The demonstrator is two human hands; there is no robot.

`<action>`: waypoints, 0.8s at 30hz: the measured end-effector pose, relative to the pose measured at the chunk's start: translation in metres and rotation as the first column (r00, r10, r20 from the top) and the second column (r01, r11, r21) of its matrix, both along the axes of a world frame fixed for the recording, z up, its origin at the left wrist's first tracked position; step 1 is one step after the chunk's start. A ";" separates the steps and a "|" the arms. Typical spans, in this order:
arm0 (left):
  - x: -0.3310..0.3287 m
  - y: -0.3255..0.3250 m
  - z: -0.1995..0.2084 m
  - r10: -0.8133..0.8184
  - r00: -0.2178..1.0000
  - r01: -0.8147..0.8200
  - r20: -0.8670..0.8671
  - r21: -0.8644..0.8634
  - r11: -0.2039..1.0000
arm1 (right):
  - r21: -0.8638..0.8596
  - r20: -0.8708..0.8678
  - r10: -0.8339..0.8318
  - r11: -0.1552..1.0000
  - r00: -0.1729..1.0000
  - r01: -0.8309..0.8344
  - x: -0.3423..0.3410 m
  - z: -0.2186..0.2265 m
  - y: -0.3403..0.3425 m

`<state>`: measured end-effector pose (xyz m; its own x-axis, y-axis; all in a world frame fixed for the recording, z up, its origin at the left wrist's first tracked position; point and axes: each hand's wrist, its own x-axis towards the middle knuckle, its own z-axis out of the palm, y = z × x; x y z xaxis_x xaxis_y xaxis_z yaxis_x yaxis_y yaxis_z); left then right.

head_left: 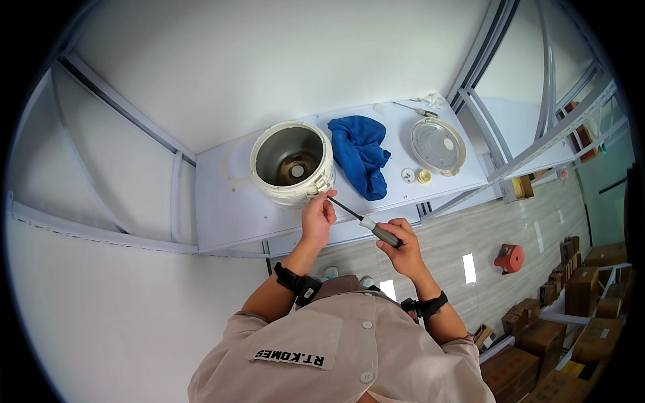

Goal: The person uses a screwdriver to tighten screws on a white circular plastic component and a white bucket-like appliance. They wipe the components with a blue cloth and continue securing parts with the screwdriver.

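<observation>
A cream rice cooker body (329,171) stands lidless on the white shelf, its grey inside brown-stained at the bottom round a pale disc. My right hand (401,248) grips a screwdriver (381,232) by its grey handle, the dark shaft slanting up and left to the cooker's front right rim. At that rim, beside a hinge-like fitting (321,183), my left hand (318,218) has its fingers closed close to the screwdriver's tip. What those fingers pinch, if anything, is too small to tell. A crumpled blue cloth (359,154) lies right of the cooker.
Right of the cloth is the round lid (438,144), with a small yellowish round part (423,176) and a clear disc (408,175) in front. Another screwdriver (424,112) lies behind it. Metal posts frame the white shelf (225,215). A red stool (510,258) and cardboard boxes (581,290) stand lower right.
</observation>
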<state>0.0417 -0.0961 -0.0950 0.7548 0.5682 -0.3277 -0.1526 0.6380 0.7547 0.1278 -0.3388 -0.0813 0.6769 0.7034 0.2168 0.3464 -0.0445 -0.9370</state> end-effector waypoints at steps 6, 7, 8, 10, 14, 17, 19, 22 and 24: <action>-0.002 0.000 0.014 -0.006 1.000 0.009 0.029 -0.099 0.995 | 0.018 0.002 0.001 1.000 1.000 -0.001 0.001 -0.002 0.000; -0.002 0.000 0.014 -0.012 1.000 0.013 0.016 -0.108 0.994 | 0.020 0.001 0.002 1.000 1.000 -0.002 0.001 -0.001 0.000; -0.001 0.001 0.014 -0.008 1.000 0.009 0.010 -0.113 0.994 | 0.019 -0.005 0.004 1.000 1.000 -0.004 0.000 0.000 0.000; -0.001 0.001 0.013 -0.003 1.000 0.003 0.000 -0.124 0.992 | 0.018 -0.015 0.008 1.000 1.000 -0.007 -0.001 0.000 0.000; -0.001 0.001 0.005 -0.012 1.000 0.013 0.009 -0.099 0.995 | 0.027 -0.020 0.013 1.000 1.000 -0.012 0.000 -0.002 -0.002; -0.002 0.001 0.003 -0.004 1.000 0.007 0.026 -0.108 0.994 | 0.038 -0.024 0.015 0.999 1.000 -0.014 0.000 -0.003 -0.004; -0.003 0.000 0.002 -0.015 0.999 0.019 0.042 -0.077 0.997 | 0.046 -0.033 0.011 0.999 0.999 -0.010 0.000 -0.003 -0.005; -0.003 -0.001 -0.003 0.004 0.998 0.004 0.068 -0.124 0.992 | 0.043 -0.038 0.010 0.999 0.999 -0.009 0.001 -0.003 -0.005; -0.004 -0.003 -0.005 0.013 0.998 -0.006 0.056 -0.114 0.993 | 0.034 -0.034 0.013 0.999 0.999 -0.012 0.001 -0.004 -0.007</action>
<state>0.0376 -0.0988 -0.1003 0.7688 0.5369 -0.3474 -0.1998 0.7177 0.6671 0.1291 -0.3456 -0.0857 0.6758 0.7044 0.2172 0.3141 -0.0086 -0.9494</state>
